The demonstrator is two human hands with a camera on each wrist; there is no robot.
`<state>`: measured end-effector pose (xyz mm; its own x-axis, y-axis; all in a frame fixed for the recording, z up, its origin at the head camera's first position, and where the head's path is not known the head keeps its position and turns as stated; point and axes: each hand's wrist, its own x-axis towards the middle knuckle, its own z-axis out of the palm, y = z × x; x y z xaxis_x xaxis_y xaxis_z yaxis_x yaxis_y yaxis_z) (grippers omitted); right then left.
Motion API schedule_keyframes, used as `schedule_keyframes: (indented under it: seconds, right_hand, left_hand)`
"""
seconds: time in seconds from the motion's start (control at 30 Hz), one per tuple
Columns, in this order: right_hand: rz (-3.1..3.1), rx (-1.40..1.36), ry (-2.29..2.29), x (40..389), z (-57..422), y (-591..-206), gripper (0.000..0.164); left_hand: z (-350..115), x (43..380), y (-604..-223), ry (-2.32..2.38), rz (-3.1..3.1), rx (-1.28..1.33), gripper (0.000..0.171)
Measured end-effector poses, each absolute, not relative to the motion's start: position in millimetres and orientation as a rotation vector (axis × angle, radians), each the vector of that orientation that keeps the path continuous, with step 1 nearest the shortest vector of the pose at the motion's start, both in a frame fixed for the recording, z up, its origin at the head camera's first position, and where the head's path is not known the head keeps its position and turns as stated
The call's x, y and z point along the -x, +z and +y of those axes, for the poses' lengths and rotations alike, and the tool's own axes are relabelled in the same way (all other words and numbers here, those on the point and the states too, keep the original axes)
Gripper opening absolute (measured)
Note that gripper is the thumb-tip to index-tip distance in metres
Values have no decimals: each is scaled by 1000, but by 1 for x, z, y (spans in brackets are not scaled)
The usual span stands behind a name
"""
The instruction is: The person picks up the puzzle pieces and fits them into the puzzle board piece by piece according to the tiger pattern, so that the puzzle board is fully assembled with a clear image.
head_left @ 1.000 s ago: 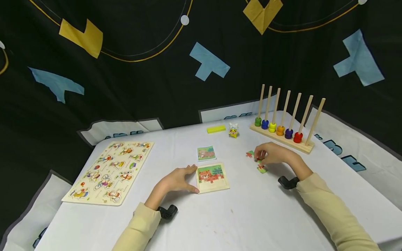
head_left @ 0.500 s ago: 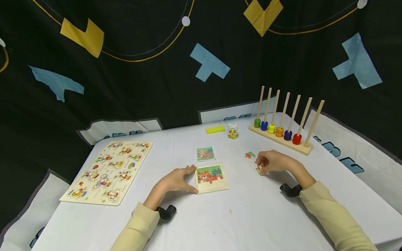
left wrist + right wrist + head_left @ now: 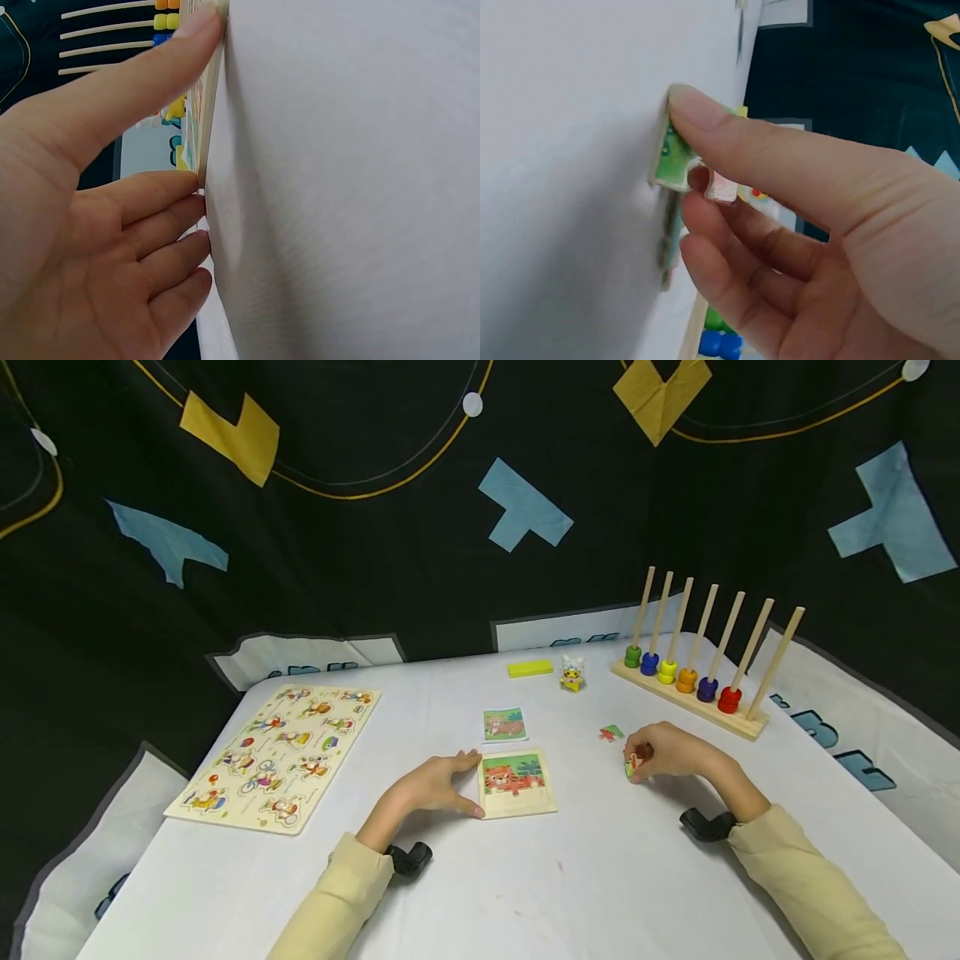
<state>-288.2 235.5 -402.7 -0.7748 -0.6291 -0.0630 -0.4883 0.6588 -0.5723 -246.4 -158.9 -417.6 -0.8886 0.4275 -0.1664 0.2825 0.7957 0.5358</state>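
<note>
A square wooden puzzle tray [image 3: 520,806] lies mid-table, a red cat-like animal picture filling its upper part and bare wood below. My left hand [image 3: 435,785] rests at its left side, thumb and forefinger touching the edge; in the left wrist view the other fingers [image 3: 176,259] stretch out along the table. My right hand [image 3: 663,750] pinches a green-and-pink puzzle piece [image 3: 675,160] by thumb and fingers, low over the cloth. Part of that piece is hidden behind the thumb. Another loose puzzle piece [image 3: 611,733] lies just left of the right hand.
A picture card [image 3: 505,725] lies behind the tray. Further back are a yellow block [image 3: 530,668] and a small figurine [image 3: 572,674]. A bead rack with upright pegs [image 3: 686,697] stands at right. On the left lies a large picture board [image 3: 277,760].
My right hand has shifted slightly toward me and picked up the puzzle piece that lay near its fingertips. The left hand stays at the tray. The head view has turned a little left.
</note>
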Motion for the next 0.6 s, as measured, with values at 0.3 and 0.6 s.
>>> schedule_keyframes:
  seconds: [0.3,0.6]
  right_hand:
    - [2562,1169,-777,285,213,-392,9]
    - [2498,1277,-835,283,163,-383,6]
  left_hand:
    - [-159,246,-416,748,2703,-537,97]
    - [-158,245,-415,757,2702,-552,97]
